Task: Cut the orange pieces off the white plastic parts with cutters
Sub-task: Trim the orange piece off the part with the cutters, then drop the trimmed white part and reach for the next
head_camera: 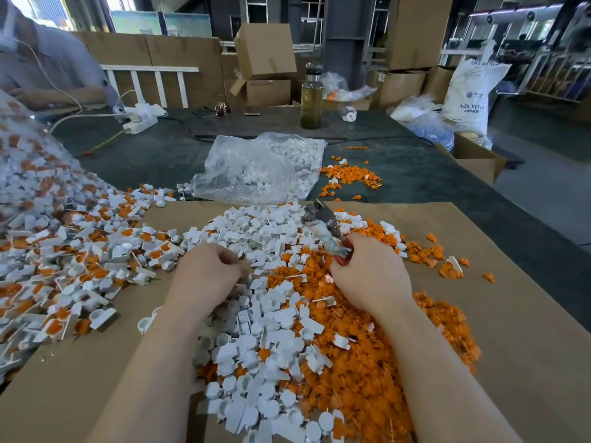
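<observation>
Orange-and-white uncut parts lie heaped at nine o'clock, spilling from a clear bag at the far left onto the brown cardboard sheet that covers the near table. Each piece in that heap seems to carry its orange insert, so these look like the stock yet to be done.

Moving toward centre, the left hand sits with its fingers curled inward over the middle pile. Whether it pinches a part or closes on nothing I cannot tell; the fingertips are turned under and hidden. Around and below it, from the centre down to six o'clock, lies a pile of trimmed white parts.

At twelve o'clock, beyond the cardboard, a clear plastic bag holds more white pieces, and a small scatter of orange bits lies just right of it on the dark table cover.

Right of centre, the right hand is clamped round the red handles of the cutters, whose metal head points up toward twelve o'clock, clear of any part. From four to five o'clock spreads the heap of severed orange pieces.

My reading: this is the gap between cuts, with much stock left. The next move calls for a fresh uncut part from the nine o'clock heap, brought to the blades with the join between orange and white set squarely in the jaws.
</observation>
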